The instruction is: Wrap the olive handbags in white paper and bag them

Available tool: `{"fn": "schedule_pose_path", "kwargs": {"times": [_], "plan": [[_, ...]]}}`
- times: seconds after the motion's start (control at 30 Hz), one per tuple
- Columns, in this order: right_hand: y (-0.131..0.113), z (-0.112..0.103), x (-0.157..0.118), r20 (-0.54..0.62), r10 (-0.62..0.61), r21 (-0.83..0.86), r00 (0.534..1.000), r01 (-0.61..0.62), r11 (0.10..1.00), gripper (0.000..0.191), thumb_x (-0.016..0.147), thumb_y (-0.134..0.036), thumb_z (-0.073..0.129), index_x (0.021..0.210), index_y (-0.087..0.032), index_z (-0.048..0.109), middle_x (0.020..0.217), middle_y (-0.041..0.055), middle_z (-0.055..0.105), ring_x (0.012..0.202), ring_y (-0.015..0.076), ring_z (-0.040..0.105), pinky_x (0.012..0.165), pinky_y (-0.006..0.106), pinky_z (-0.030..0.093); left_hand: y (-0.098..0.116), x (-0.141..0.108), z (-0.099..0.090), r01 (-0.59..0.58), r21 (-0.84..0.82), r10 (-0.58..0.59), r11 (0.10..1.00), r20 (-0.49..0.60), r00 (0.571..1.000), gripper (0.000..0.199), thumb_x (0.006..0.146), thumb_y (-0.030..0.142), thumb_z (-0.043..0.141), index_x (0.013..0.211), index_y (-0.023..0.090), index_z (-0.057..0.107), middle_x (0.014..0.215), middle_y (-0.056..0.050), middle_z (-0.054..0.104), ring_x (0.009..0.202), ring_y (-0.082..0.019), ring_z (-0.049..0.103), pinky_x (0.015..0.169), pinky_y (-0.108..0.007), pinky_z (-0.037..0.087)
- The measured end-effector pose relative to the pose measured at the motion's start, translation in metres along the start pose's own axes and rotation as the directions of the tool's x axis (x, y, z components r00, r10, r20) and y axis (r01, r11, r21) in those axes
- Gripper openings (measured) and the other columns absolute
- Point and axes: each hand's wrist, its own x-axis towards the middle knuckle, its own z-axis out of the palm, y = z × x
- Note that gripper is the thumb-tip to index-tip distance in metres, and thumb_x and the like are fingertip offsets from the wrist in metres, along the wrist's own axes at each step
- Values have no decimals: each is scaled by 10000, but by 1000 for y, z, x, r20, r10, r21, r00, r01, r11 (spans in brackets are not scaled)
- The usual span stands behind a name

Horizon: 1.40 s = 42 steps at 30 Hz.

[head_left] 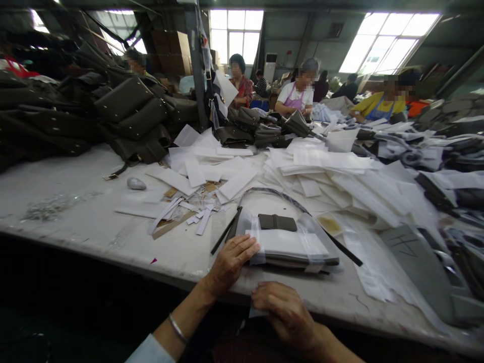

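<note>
Grey bag (328, 261) flat near the table's (124, 242) front edge, beneath white sheet (293, 243) and clear film (258, 252). Left hand (231, 259): nearly flat, fingers extended, resting on film, grasping nothing. Right hand (282, 308): curled closed around translucent strip (257, 311). Beyond: loose papers (317, 160), piled bags (126, 98), people (297, 96).

Hands at a handbag on a crowded bench

The left hand (231, 259) presses on the wrapped handbag (289, 244); the right hand (282, 310) pinches a clear strip (258, 311) by the bench (143, 254) edge, below white sheets (321, 164).
</note>
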Motion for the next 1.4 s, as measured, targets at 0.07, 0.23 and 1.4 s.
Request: {"fn": "schedule_pose_path", "kwargs": {"times": [0.07,0.23,1.4], "plan": [[2,-7,13,-25,-29,-42,999,28,999,262,882,-43,497,1064,-201,599,952,75,731,915,189,683,835,319,556,0,0,0,-19,-1,19,1000,-7,1000,370,986,103,362,1276,183,578,1268,-87,655,1311,-179,498,1076,-385,445],[7,-23,43,-84,-74,-166,994,59,984,248,895,-39,513,1043,-210,615,962,63,737,923,190,682,839,337,544,2,-2,4,-20,-3,19,1000,-46,999,236,983,161,440,1098,193,643,1203,-71,690,1264,-181,542,1103,-412,419],[64,-33,92,-8,605,-221,796,-591,775,153,800,-133,662,666,-201,635,705,-20,623,681,142,595,659,250,419,39,30,12,437,188,-394,880,-228,890,90,940,164,480,871,202,524,824,-21,637,820,-185,654,1015,-503,461]]}}
